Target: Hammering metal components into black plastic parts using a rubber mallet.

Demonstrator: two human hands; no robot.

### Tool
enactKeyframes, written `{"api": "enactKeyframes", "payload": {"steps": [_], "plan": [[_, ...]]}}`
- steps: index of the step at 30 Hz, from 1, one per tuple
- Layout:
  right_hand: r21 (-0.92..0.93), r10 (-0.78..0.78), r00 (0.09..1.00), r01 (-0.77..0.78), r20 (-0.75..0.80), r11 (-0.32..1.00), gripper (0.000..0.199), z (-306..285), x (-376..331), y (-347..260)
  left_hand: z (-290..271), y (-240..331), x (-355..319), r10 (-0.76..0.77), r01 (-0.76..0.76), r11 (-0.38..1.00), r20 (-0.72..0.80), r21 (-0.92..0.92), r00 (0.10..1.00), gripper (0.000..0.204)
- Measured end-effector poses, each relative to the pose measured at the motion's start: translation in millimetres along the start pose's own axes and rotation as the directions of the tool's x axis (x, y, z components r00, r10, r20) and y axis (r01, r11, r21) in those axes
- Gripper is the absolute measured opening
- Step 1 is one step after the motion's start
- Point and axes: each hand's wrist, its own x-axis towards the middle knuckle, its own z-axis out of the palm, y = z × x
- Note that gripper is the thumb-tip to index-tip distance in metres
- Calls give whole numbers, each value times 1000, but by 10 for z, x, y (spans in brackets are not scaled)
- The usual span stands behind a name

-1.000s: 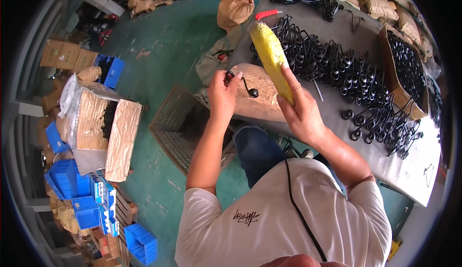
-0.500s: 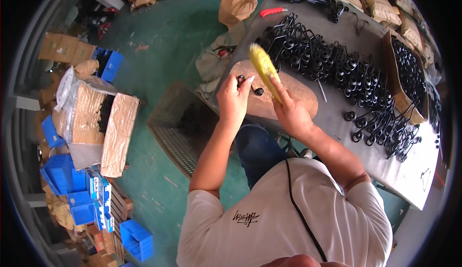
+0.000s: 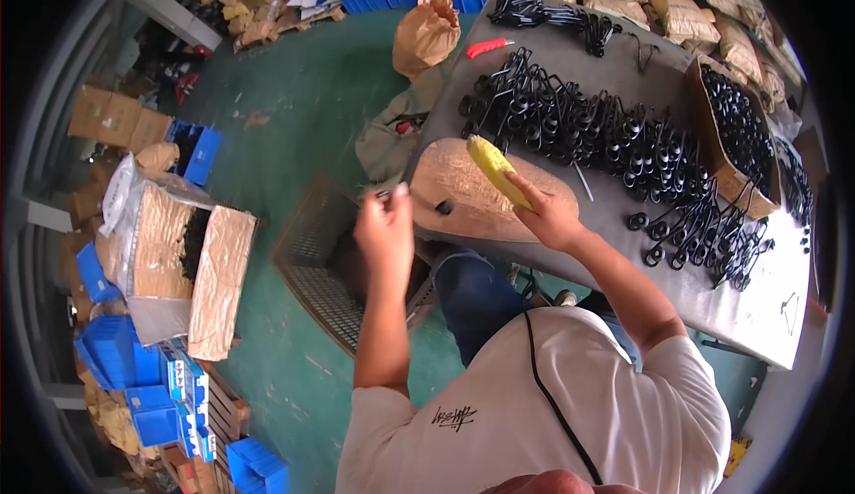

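Observation:
My left hand (image 3: pixel 385 236) is closed around a small black part (image 3: pixel 384 194), held over the plastic basket (image 3: pixel 298 227) beside the table's left edge. Its fingers are slightly blurred. My right hand (image 3: pixel 547 212) grips a long yellow tool (image 3: pixel 492 166) whose exact kind I cannot make out. The tool lies slanted above a brown oval board (image 3: pixel 525 176) on the table. A small black round piece (image 3: pixel 443 208) rests near the board's left end. Just beyond the board, several black looped metal rods with round ends (image 3: pixel 614 142) lie in a dense row.
A red-handled knife (image 3: pixel 486 48) lies by the grey table's (image 3: pixel 454 106) far left edge. At the right stands a cardboard box (image 3: pixel 704 129) full of black parts. A paper sack (image 3: pixel 426 35) and an open carton (image 3: pixel 165 236) stand on the green floor.
My left hand has swung left from the board to above the basket, carrying the small black part. My right hand, with the yellow tool, has shifted slightly.

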Motion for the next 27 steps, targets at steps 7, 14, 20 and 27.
{"api": "enactKeyframes", "payload": {"steps": [7, 14, 20, 27], "plan": [[24, 23, 1000, -23, 6, 999, 68, -26, -180, 295, -418, -470, 513, 197, -192, 840, 45, 507, 979, 24], [-76, 3, 1000, -2, 13, 997, 73, 70, -147, 367, 1261, -52, 994, 466, -539, 825, 339, 166, 818, 32], [-88, 37, 996, -30, 77, 996, 73, 65, -135, 322, 2280, 113, 1073, 113, -430, 798, 598, 421, 794, 73], [-64, 178, 965, -168, 192, 984, 73, -135, -189, 119, 2328, 248, 978, 158, -375, 837, 480, 398, 863, 71]]}}
